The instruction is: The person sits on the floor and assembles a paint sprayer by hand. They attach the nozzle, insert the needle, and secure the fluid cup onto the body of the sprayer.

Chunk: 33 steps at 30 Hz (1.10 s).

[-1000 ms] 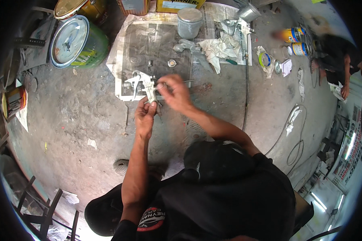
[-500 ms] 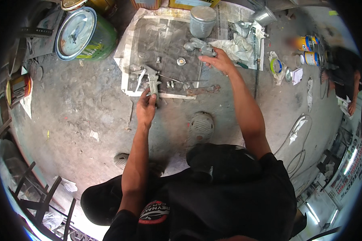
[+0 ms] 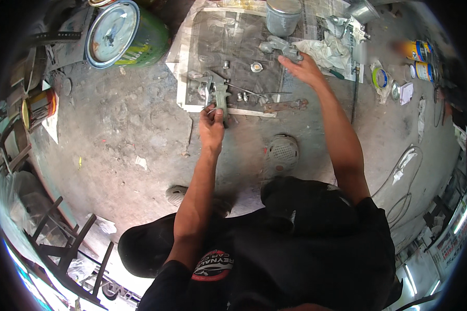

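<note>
My left hand (image 3: 211, 128) is closed round the handle of a metal spray gun (image 3: 221, 97), whose head points away from me over the newspaper (image 3: 202, 52). Its loose-looking trigger (image 3: 208, 91) lies beside the handle, near my fingers. With thumb and fingers my right hand (image 3: 306, 68) grips the near end of a grey metal fitting with a curved arm (image 3: 281, 47). Just beyond it stands a grey metal cup (image 3: 284, 20). Between the hands lie a round metal cap (image 3: 256, 67), small nuts (image 3: 242, 97) and thin rods (image 3: 267, 94).
A crumpled white rag (image 3: 333, 53) lies right of the fitting. A large green paint can (image 3: 140, 39) stands left of the newspaper. Rusty metal strip (image 3: 285, 106) rests at its near edge. Small cans (image 3: 423, 71), tape (image 3: 380, 78) and a hose (image 3: 406, 199) occupy the right side.
The whole view has shifted, so everything sits farther right and higher. The trigger appears closer to the spray gun's handle. Both hands keep their holds.
</note>
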Tool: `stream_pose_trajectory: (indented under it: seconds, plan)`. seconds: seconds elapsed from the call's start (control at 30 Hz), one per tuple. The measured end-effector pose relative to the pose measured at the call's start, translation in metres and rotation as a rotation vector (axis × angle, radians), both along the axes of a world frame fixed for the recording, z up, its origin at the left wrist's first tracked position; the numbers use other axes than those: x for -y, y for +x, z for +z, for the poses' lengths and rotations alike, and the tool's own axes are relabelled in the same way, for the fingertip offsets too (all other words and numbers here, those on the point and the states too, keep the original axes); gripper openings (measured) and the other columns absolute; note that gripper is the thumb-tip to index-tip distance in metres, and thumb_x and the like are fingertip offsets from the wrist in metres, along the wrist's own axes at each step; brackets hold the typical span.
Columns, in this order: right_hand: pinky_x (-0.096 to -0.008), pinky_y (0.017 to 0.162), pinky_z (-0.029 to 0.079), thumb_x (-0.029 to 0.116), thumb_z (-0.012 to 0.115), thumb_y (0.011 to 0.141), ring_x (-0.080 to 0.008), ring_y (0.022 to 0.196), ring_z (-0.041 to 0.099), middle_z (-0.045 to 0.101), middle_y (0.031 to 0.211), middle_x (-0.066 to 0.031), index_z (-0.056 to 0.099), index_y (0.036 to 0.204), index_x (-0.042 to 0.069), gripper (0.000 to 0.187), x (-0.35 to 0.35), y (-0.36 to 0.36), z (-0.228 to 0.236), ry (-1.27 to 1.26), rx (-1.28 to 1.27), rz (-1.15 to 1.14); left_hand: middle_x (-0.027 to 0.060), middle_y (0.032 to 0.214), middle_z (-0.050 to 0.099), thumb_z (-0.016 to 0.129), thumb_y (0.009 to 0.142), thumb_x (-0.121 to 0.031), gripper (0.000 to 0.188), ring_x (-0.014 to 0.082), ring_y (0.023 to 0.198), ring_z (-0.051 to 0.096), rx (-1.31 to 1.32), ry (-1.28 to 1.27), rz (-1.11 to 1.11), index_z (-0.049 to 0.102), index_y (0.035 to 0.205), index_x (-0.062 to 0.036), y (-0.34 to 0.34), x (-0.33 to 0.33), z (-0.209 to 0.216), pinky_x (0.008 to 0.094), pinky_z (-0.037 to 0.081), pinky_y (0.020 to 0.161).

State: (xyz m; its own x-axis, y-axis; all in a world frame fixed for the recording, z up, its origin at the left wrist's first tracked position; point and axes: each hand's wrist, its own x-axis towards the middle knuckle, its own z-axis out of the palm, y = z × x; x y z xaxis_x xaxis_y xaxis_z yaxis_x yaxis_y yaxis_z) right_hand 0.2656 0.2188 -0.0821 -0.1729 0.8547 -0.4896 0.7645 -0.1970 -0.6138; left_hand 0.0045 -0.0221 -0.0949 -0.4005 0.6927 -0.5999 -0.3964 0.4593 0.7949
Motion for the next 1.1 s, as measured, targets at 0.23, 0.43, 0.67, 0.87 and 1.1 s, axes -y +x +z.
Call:
stream_pose_trajectory:
  seconds: [0.23, 0.43, 0.67, 0.87, 1.1]
  plan:
    - [-0.0399, 0.086, 0.054, 0.047, 0.076, 0.088, -0.0271, 0.104, 0.067, 0.067, 0.116, -0.0168, 0.061, 0.131, 0.003, 0.063, 0.096, -0.019, 0.093, 0.195, -0.186, -0.131, 0.0101, 0.099, 0.067, 0.059, 0.104, -0.017, 0.028, 0.0211, 0.087, 0.067, 0.354, 0.133, 0.081, 0.051, 0.127, -0.0051, -0.005, 0.001, 0.060, 0.0356, 0.056, 0.081]
    - [-0.0349, 0.086, 0.054, 0.032, 0.072, 0.095, -0.0165, 0.103, 0.063, 0.064, 0.117, -0.0111, 0.053, 0.136, 0.001, 0.055, 0.142, -0.097, 0.074, -0.594, -1.014, 0.012, 0.0072, 0.096, 0.068, 0.059, 0.104, -0.017, 0.025, 0.0166, 0.084, 0.066, 0.349, 0.236, -0.134, 0.055, 0.125, -0.0049, 0.016, -0.006, 0.091, 0.0319, 0.055, 0.078]
    - [-0.0356, 0.085, 0.059, 0.038, 0.053, 0.106, -0.0186, 0.108, 0.063, 0.062, 0.126, -0.0124, 0.050, 0.139, 0.003, 0.049, 0.152, -0.114, 0.053, -0.900, -1.382, -0.299, 0.0051, 0.093, 0.071, 0.061, 0.103, -0.018, 0.032, 0.0119, 0.084, 0.064, -0.028, 0.193, -0.329, 0.055, 0.128, 0.0007, 0.030, 0.005, 0.102, 0.0284, 0.052, 0.077]
    - [-0.0361, 0.086, 0.057, 0.048, 0.045, 0.107, -0.0207, 0.103, 0.066, 0.066, 0.122, -0.0115, 0.055, 0.134, 0.004, 0.053, 0.159, -0.096, 0.038, -0.984, -1.313, -0.217, 0.0117, 0.084, 0.074, 0.068, 0.098, -0.034, 0.041, 0.0165, 0.071, 0.064, -0.569, 0.033, -0.698, 0.069, 0.113, 0.0034, 0.024, 0.008, 0.119, 0.0320, 0.051, 0.070]
    - [-0.0380, 0.088, 0.054, 0.052, 0.047, 0.105, -0.0202, 0.101, 0.065, 0.069, 0.107, -0.0088, 0.058, 0.129, 0.004, 0.055, 0.173, -0.090, 0.042, -0.917, -1.173, -0.290, 0.0174, 0.084, 0.074, 0.063, 0.096, -0.052, 0.056, 0.0231, 0.085, 0.074, -0.582, -0.294, -1.028, 0.075, 0.106, 0.0018, -0.042, -0.020, 0.176, 0.0373, 0.055, 0.077]
